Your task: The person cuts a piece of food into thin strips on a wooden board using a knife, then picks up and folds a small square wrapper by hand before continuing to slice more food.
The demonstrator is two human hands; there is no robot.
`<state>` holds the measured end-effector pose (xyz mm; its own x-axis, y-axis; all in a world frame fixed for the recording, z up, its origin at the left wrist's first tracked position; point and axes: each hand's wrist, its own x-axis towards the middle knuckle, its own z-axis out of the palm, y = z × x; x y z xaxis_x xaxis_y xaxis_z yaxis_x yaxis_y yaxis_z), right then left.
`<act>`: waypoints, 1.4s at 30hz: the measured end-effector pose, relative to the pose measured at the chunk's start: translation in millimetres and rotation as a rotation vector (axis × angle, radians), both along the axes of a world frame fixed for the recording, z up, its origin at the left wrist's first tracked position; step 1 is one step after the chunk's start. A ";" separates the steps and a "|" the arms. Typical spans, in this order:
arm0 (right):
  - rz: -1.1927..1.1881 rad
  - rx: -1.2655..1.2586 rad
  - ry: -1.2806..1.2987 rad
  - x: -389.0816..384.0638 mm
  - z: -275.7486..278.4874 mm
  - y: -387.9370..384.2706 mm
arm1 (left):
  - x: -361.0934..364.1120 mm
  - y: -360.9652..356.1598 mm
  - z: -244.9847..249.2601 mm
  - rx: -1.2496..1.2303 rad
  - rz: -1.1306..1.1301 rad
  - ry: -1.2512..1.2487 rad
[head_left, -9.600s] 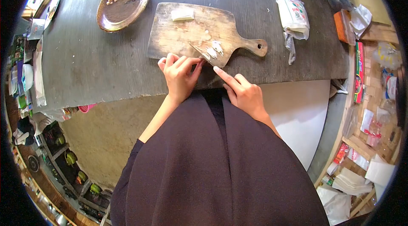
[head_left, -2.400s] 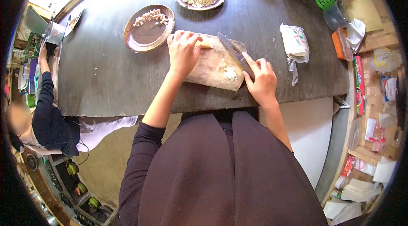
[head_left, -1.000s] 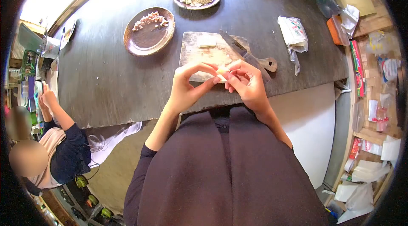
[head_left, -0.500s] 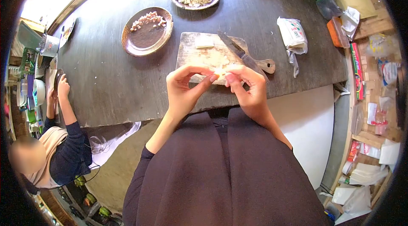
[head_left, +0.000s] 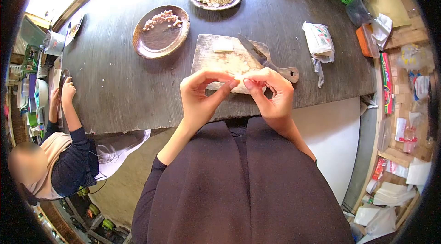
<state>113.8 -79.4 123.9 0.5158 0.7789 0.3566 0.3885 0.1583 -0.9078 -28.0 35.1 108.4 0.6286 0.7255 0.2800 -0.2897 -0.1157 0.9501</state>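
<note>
My left hand (head_left: pixel 207 95) and right hand (head_left: pixel 270 93) are pinching a small pale piece (head_left: pixel 239 78) between their fingertips, over the near edge of the cutting board (head_left: pixel 206 58); the knife (head_left: pixel 253 51) is lying at its right.

The chopping board (head_left: pixel 206 62) lies by the near edge of the desk (head_left: pixel 115 83), a block (head_left: pixel 223 45) on its far part, a knife (head_left: pixel 254 51) across its right side. Left of the board sits a plate of diced pieces (head_left: pixel 158 44); behind the board, a plate of shreds (head_left: pixel 213 7); to its right, a package (head_left: pixel 318 43).
</note>
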 end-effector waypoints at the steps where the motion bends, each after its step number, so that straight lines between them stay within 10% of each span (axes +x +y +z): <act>1: 0.003 0.001 0.003 0.0 0.3 0.3 | 0.0 -0.1 -0.3 0.000 0.001 0.000; 34: -0.063 -0.008 -0.284 13.1 -1.3 3.4 | 13.0 0.5 -2.8 0.334 0.092 0.125; 42: -0.056 -0.002 -0.112 13.3 -10.2 0.4 | 15.8 -5.1 -6.4 -0.082 0.032 0.040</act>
<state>127.1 -78.9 113.8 0.5156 0.7509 0.4128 0.4957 0.1316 -0.8584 -12.2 30.0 102.0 0.6140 0.7651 0.1942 -0.2489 -0.0459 0.9674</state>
